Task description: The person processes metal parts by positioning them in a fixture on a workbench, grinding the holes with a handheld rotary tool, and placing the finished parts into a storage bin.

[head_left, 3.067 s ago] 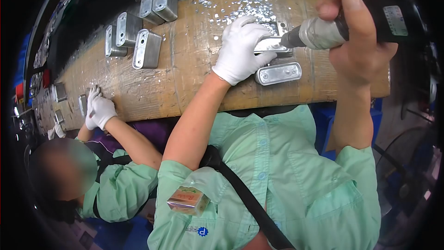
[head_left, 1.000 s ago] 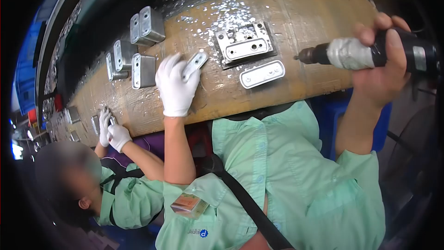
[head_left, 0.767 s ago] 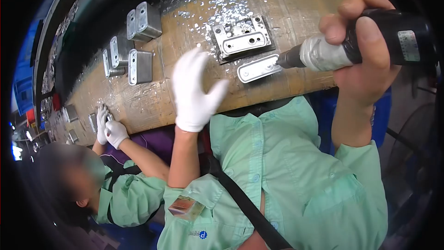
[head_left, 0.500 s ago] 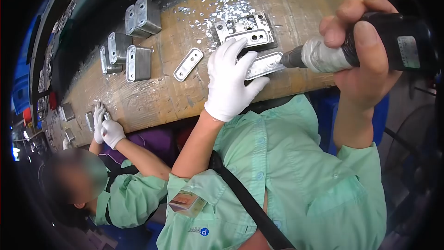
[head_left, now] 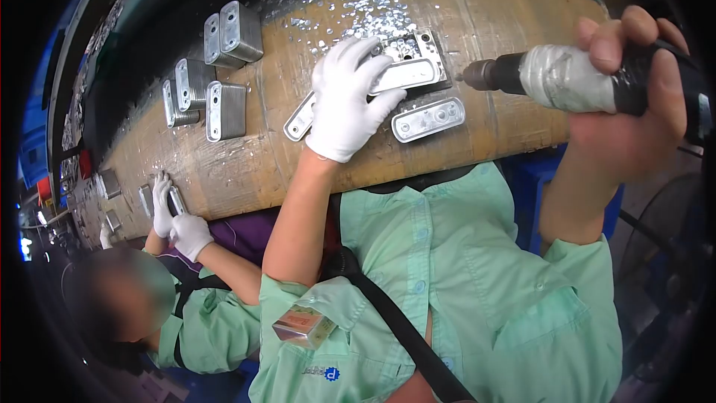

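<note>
My left hand (head_left: 347, 101), in a white glove, grips an oblong silver metal plate (head_left: 409, 75) by its left end, over a metal fixture block (head_left: 432, 54). Small round metal discs show on the block behind the plate. My bare right hand (head_left: 634, 108) is closed around a power drill (head_left: 563, 78) wrapped in clear tape. Its chuck points left, a short way from the block and apart from it. A second oblong plate (head_left: 428, 119) lies on the table below the block. Another plate (head_left: 299, 119) lies partly hidden behind my left hand.
Stacks of similar plates (head_left: 227, 110) stand on the left of the table (head_left: 276, 168). Loose shiny discs (head_left: 365, 7) are scattered at the back. On the left sits a co-worker (head_left: 212, 321) with white-gloved hands at small metal parts. A blue bin (head_left: 537, 194) is below the edge.
My left hand has left the lower plate and moved left and up, taking hold of the plate at the block. The drill has drawn back right, away from the lower plate.
</note>
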Demonstrator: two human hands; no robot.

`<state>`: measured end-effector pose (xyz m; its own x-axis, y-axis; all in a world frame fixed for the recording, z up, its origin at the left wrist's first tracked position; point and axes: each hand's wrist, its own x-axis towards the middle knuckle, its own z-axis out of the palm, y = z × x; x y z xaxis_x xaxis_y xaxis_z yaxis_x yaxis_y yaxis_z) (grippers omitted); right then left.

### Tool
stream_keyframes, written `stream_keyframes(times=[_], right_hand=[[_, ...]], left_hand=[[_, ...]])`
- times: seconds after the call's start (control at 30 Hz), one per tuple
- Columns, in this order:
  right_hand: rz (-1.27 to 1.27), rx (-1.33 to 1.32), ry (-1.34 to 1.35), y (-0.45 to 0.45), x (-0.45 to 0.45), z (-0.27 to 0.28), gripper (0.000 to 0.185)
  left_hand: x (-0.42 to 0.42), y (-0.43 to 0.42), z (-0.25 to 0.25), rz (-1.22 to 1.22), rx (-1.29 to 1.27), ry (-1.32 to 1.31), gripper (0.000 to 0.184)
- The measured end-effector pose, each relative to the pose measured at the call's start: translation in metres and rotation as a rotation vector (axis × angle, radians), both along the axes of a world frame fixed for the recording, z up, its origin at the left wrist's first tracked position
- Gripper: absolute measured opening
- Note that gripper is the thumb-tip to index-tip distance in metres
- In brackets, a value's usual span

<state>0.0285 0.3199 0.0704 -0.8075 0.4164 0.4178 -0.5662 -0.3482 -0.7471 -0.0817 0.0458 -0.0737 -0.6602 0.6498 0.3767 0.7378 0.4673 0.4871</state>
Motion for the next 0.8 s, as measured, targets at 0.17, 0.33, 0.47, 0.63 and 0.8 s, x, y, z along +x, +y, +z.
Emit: stream_keyframes(times=[0.17, 0.33, 0.47, 0.63, 0.8], right_hand=[[-0.126, 0.161, 0.005, -0.031, -0.029, -0.01, 0.032], [-0.166, 0.243, 0.022, -0.051, -0.048, -0.019, 0.032], [-0.167, 0.272, -0.001, -0.057, -0.054, -0.023, 0.032], [-0.368, 0.284, -0.057, -0.097, -0.067, -0.006, 0.034], [-0.322, 0.485, 0.06, -0.082, -0.078, -0.033, 0.034]], left_hand=[[0.003, 0.007, 0.002, 0.019, -0.017, -0.034, 0.048], [0.0, 0.005, -0.007, 0.003, 0.054, -0.049, 0.047], [-0.001, 0.005, -0.013, 0.009, 0.073, -0.067, 0.047], [-0.001, 0.004, -0.015, 0.007, 0.101, -0.077, 0.047], [-0.002, 0.006, -0.018, -0.006, 0.123, -0.085, 0.047]])
